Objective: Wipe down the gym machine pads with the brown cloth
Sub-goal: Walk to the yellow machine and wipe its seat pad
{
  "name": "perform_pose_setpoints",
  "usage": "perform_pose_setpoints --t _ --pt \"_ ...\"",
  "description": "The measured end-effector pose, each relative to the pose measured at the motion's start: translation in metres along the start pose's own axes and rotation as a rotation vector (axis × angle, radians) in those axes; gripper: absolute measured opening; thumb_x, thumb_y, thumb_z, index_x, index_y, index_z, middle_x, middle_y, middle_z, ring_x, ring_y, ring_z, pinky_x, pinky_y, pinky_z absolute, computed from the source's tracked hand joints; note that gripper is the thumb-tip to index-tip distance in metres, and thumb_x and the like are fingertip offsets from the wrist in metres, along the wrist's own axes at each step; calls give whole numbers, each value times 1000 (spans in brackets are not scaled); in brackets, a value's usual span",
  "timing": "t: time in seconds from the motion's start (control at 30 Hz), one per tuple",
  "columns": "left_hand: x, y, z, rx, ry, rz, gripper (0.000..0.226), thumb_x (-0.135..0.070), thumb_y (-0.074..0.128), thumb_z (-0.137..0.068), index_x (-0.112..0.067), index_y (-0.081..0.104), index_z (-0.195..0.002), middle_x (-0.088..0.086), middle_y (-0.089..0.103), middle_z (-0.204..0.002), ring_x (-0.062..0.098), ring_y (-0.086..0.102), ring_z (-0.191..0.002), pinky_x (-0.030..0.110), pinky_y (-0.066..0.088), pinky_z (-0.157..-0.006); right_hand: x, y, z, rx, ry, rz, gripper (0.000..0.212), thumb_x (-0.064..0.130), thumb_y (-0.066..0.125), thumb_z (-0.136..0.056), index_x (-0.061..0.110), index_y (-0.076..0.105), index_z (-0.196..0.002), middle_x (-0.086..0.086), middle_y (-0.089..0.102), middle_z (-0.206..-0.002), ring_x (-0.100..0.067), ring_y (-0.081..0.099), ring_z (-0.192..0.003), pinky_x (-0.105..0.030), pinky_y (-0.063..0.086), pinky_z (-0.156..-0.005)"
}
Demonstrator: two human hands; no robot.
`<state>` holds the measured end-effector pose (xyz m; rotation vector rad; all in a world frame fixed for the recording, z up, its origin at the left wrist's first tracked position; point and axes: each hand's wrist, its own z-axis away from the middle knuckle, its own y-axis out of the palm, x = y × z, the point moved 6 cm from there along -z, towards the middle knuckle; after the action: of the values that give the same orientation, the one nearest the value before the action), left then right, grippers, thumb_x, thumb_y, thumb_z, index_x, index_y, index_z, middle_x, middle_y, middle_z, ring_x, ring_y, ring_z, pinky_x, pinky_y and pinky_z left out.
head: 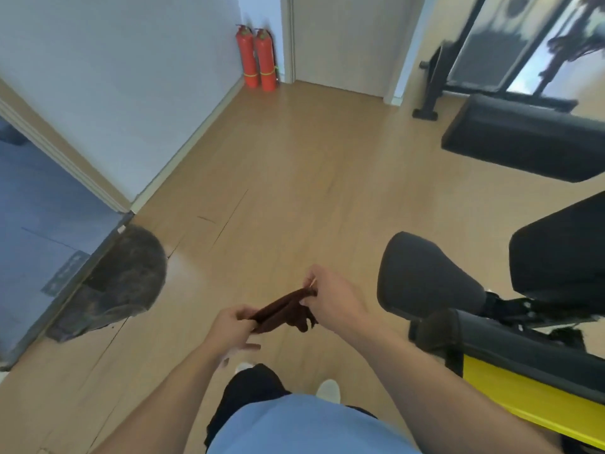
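**Brown cloth held between both hands, beside the machine pads**

Head view: the left hand (230,326) is closed on the lower end of the brown cloth (284,312), fingers curled around it. The right hand (334,298) pinches the upper end between thumb and fingertips. The cloth hangs in the air between them above the floor, touching no pad.

The floor (294,178) is light wood laminate, meeting a white wall (131,77). Two red fire extinguishers (258,57) stand in the far corner. To the right sit a rounded black pad (425,280), a larger black pad (563,257) and a yellow frame (530,398).

The cloth is dark brown, bunched and folded lengthwise, with a loose corner drooping near the right hand.
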<state>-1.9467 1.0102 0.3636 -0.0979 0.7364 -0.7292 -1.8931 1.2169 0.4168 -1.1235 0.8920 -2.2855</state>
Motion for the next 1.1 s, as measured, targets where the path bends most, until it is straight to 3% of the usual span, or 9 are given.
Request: perform_pose_setpoints --t 0.07,0.17,0.3,0.47,0.7,0.83,0.93,1.03,1.1 --pt "-34 2 -26 22 -35 -25 16 -8 54 -97 -11 68 -103 14 71 -99 31 74 -77 35 62 -58 -12 -12 -24 -18 89 8 21 33 68 -96 35 62 -115 7 72 -98 -15 69 -84 -37 63 -75" --pt "-89 12 -75 56 -38 -143 18 -15 51 -98 -9 65 -109 13 67 -84 25 66 -54 28 52 -49 -39 -27 -58 -24 250 -7 14 36 64 -97 33 71 -110 9 71 -86 -14 67 -79 -37 62 -77" --pt "-167 53 -138 285 4 -176 25 -10 43 -103 -12 64 -117 13 74 -105 28 78 -75 34 63 -62 -68 -44 -98 -63 425 -212 12 34 63 -98 31 68 -109 8 71 -90 -14 67 -83 -34 59 -73" --pt "-267 106 -189 463 150 -271 24 -12 47 -104 -11 65 -121 14 71 -115 25 70 -99 35 58 -77 -88 -67 -127 -225 601 -589 7 30 62 -100 23 63 -103 7 67 -88 -6 62 -78 -19 44 -58" --pt "-354 207 -209 617 413 -552 20 -13 62 -96 -24 70 -111 6 73 -105 23 70 -101 43 60 -92 -126 -73 -151 -499 784 -1008 9 31 68 -96 24 62 -97 4 73 -95 -14 69 -91 -36 55 -85" --pt "-372 274 -228 653 397 -592 35 3 54 -93 -24 74 -91 19 75 -98 27 71 -83 42 60 -79 -165 -74 -174 -564 849 -1135 4 28 65 -98 30 63 -100 9 76 -100 -14 69 -95 -35 52 -87" --pt "-385 316 -234 686 500 -684 44 1 56 -87 -37 77 -77 14 77 -93 33 73 -86 46 62 -80 -188 -79 -189 -577 871 -1191 10 29 62 -99 35 67 -94 11 77 -95 -17 70 -94 -35 53 -83" --pt "-391 358 -221 822 604 -788 23 -17 65 -80 -35 75 -91 4 79 -94 25 76 -89 47 62 -83 -219 -75 -187 -719 939 -1422 14 20 59 -101 29 70 -100 5 79 -97 -19 75 -94 -39 56 -86" --pt "-383 382 -210 979 517 -775 28 -24 72 -78 -37 71 -103 3 79 -102 24 75 -97 46 60 -87 -238 -58 -175 -837 1024 -1665 14 12 56 -103 17 67 -109 -6 79 -104 -24 77 -95 -37 57 -82"
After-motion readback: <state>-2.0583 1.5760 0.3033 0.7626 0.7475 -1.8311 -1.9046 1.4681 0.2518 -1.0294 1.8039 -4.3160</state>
